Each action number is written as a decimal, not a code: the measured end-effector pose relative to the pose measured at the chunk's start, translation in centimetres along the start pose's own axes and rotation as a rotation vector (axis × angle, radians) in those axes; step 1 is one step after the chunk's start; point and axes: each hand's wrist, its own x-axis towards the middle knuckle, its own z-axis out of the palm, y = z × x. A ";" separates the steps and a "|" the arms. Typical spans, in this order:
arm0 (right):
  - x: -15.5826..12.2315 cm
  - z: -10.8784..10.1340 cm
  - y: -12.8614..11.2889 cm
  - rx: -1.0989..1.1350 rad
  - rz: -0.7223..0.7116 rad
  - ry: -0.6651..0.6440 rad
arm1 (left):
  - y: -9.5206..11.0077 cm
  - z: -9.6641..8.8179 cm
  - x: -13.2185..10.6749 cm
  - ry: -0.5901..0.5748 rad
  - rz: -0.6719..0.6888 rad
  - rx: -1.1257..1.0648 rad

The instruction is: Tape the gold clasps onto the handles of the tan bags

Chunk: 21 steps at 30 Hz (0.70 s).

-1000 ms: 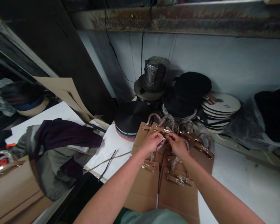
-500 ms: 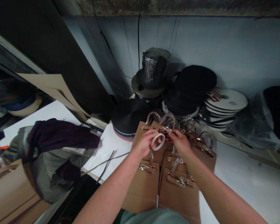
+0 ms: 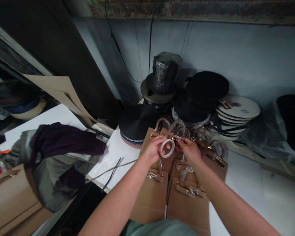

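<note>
My left hand (image 3: 154, 150) is closed around a pale roll of tape (image 3: 171, 154), which hangs from its fingers with the hole facing me. Close beside it, my right hand (image 3: 188, 148) pinches at the metal clasp (image 3: 176, 137) on the strap of a tan bag. Whether a bit of tape lies between the right fingers I cannot make out. Several more tan bags (image 3: 186, 206) lie around and below my hands, with handles (image 3: 178, 126) wrapped in clear plastic and shiny metal fittings (image 3: 192, 190).
Behind the bags stand black webbing rolls (image 3: 139, 121), a taller black stack (image 3: 206, 86) and white-sided reels (image 3: 239, 106). Clothes (image 3: 66, 141) are heaped at left near tan board sheets (image 3: 60, 90). A dark thin strip (image 3: 113, 173) lies on the white table (image 3: 255, 193).
The tape roll has turned slightly to face me more. Both hands stay at the same bag strap, and the view has shifted a little.
</note>
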 end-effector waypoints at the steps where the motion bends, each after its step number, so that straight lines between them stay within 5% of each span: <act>1: 0.0 0.1 0.0 -0.011 0.004 0.014 | 0.0 0.0 0.0 -0.001 -0.001 -0.003; 8: 0.2 0.4 -0.3 -0.180 0.012 0.053 | -0.1 0.0 0.2 -0.003 -0.005 -0.019; 14: -0.7 0.4 -1.4 -0.536 -0.135 0.106 | -0.1 0.3 -0.4 0.014 -0.016 -0.011; 21: -0.4 1.8 -3.0 -1.100 -0.158 0.134 | -1.2 -1.1 -4.9 0.123 -0.009 0.043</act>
